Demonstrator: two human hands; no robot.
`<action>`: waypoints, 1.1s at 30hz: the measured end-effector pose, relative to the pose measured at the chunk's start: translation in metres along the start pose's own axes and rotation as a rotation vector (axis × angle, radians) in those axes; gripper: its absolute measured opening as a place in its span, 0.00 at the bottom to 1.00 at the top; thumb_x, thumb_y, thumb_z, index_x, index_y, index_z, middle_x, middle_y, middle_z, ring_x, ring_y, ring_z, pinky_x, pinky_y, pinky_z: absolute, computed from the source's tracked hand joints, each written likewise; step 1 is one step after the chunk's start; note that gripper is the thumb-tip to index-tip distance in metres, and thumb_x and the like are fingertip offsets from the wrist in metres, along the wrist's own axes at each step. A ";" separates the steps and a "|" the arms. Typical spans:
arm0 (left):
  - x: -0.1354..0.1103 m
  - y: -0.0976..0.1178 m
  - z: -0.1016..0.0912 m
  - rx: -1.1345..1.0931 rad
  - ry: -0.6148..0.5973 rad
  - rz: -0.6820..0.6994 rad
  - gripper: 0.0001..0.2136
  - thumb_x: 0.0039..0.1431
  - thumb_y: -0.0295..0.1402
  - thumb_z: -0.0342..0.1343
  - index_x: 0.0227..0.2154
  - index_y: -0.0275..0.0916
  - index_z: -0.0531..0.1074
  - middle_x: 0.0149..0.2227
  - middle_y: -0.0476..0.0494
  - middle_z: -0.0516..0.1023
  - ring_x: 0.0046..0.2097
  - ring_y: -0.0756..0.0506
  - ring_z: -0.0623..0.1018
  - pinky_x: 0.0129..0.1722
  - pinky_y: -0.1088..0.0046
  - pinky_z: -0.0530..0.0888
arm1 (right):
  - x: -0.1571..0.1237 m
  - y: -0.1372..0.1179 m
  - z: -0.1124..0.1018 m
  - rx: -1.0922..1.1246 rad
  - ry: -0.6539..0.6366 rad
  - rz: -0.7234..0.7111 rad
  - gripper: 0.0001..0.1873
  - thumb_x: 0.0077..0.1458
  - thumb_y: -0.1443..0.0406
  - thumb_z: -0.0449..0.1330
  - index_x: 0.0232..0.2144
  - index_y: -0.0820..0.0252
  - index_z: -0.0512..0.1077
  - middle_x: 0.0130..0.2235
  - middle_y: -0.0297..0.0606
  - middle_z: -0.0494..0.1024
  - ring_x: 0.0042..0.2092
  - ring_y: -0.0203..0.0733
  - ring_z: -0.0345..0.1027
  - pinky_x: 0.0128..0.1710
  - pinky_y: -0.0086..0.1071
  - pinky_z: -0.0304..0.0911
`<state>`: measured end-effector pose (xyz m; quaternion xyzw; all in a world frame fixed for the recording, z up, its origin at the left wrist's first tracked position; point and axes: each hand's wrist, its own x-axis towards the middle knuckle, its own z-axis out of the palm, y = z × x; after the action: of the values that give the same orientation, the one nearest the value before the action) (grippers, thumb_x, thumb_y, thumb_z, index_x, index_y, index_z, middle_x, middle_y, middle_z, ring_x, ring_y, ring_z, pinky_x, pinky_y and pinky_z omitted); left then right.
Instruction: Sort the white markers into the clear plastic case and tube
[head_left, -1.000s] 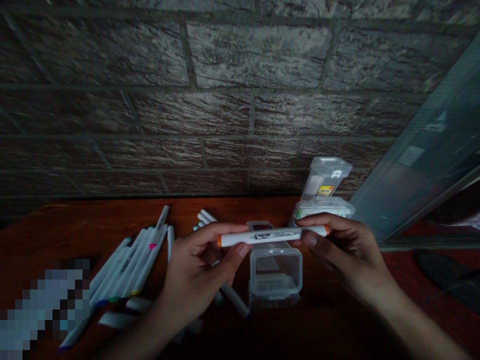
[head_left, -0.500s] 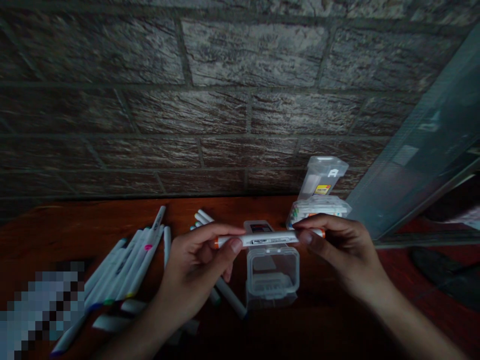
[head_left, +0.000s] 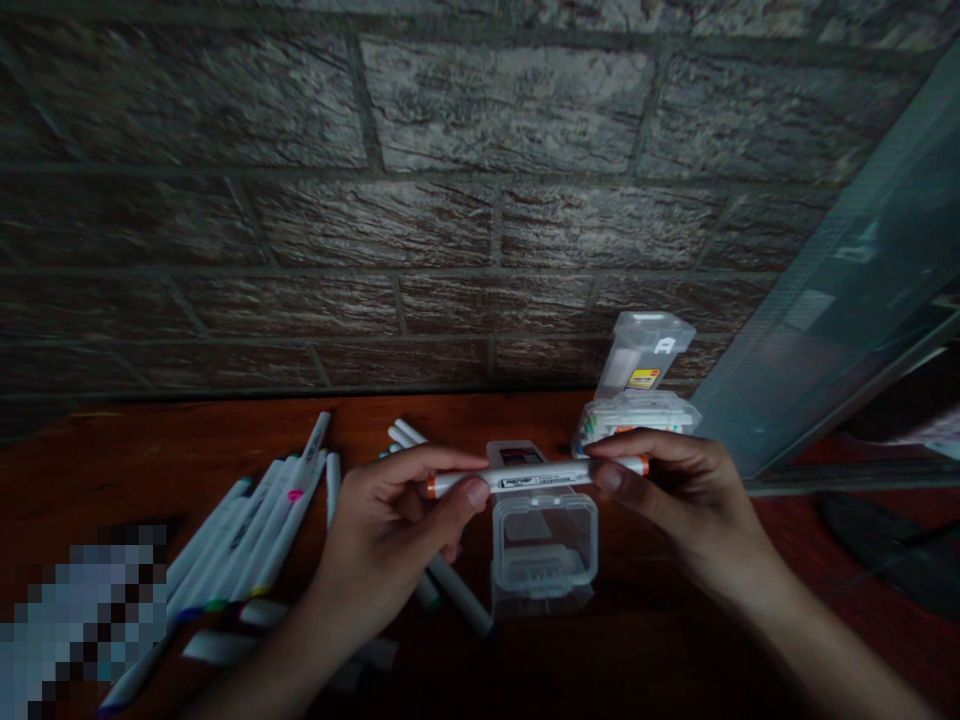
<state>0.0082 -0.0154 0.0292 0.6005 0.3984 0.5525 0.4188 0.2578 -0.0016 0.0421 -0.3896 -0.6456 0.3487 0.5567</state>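
A white marker [head_left: 538,477] with orange ends is held level between my two hands. My left hand [head_left: 409,515] pinches it near its left end between thumb and fingers. Near the other end, my right hand [head_left: 667,495] grips it the same way. Below the marker stands a clear plastic case [head_left: 546,545], its open mouth facing me; part of it is hidden behind the marker. Several white markers [head_left: 255,530] lie in a fan to the left of my left hand, and one dark-ended marker [head_left: 463,595] lies between that hand and the case.
At the back right stand a tall clear case [head_left: 641,350] with a yellow label and a lower clear box [head_left: 637,412] with markers inside. A stone-block wall [head_left: 495,220] borders the back of the wooden table [head_left: 360,430]. A glass panel [head_left: 832,290] rises at the right.
Almost nothing differs. Both hands still hold the marker in the same place, with only a very slight shift of its left end.
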 end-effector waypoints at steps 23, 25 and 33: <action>0.004 -0.003 -0.006 -0.322 -0.007 -0.112 0.06 0.62 0.34 0.65 0.41 0.42 0.84 0.22 0.50 0.77 0.21 0.53 0.71 0.19 0.79 0.71 | 0.001 -0.001 -0.005 0.321 -0.058 0.153 0.06 0.59 0.60 0.69 0.38 0.54 0.84 0.29 0.38 0.84 0.16 0.28 0.57 0.14 0.24 0.49; 0.005 -0.003 -0.007 -0.327 -0.004 -0.100 0.07 0.62 0.34 0.66 0.41 0.41 0.84 0.21 0.51 0.75 0.21 0.53 0.70 0.19 0.80 0.71 | 0.001 -0.001 -0.005 0.312 -0.043 0.143 0.07 0.57 0.60 0.70 0.38 0.54 0.85 0.27 0.38 0.83 0.17 0.29 0.57 0.15 0.24 0.49; 0.007 0.000 -0.005 -0.416 0.019 -0.121 0.09 0.60 0.36 0.67 0.41 0.41 0.85 0.26 0.46 0.81 0.20 0.53 0.73 0.18 0.79 0.72 | 0.003 0.000 -0.007 0.330 -0.029 0.112 0.07 0.57 0.60 0.70 0.39 0.52 0.86 0.26 0.38 0.82 0.18 0.28 0.56 0.16 0.24 0.49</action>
<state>0.0036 -0.0090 0.0319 0.4708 0.3149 0.6026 0.5622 0.2643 0.0014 0.0442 -0.3231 -0.5647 0.4861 0.5835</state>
